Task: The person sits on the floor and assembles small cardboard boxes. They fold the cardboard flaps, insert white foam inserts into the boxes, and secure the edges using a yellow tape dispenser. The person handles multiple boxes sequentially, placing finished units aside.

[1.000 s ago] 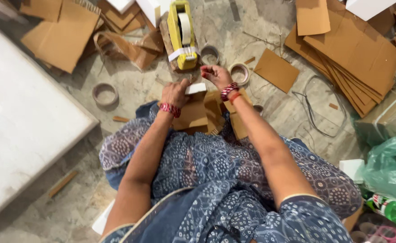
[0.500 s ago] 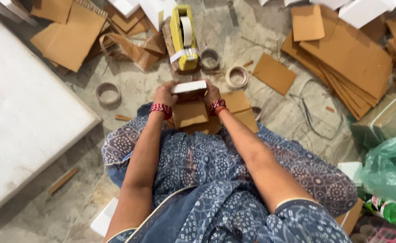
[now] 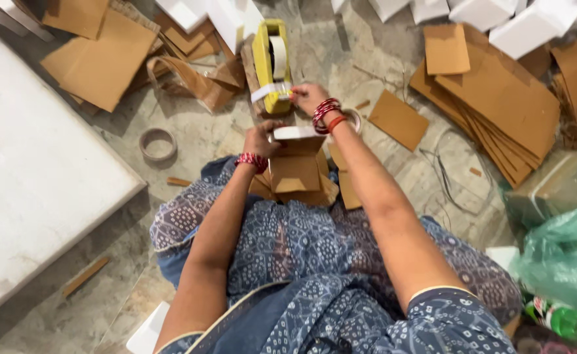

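My left hand [image 3: 259,139] holds a small cardboard box [image 3: 295,172] with a white top [image 3: 296,133] upright on my lap. My right hand [image 3: 308,97] reaches forward to the yellow tape dispenser [image 3: 270,62] on the floor and pinches the free end of the white tape [image 3: 270,90] at its front. Red bangles sit on both wrists. More folded cardboard pieces [image 3: 349,189] lie under and beside the box on my lap.
A stack of flat cardboard sheets [image 3: 498,111] lies at the right, more cardboard [image 3: 95,59] at the upper left. White boxes [image 3: 524,26] line the top. Empty tape rings [image 3: 157,144] lie on the stone floor. A white board [image 3: 33,177] fills the left; green plastic bag [image 3: 564,255] at right.
My right hand left the box and reached forward to the tape dispenser, taking the tape end. My left hand stays on the box.
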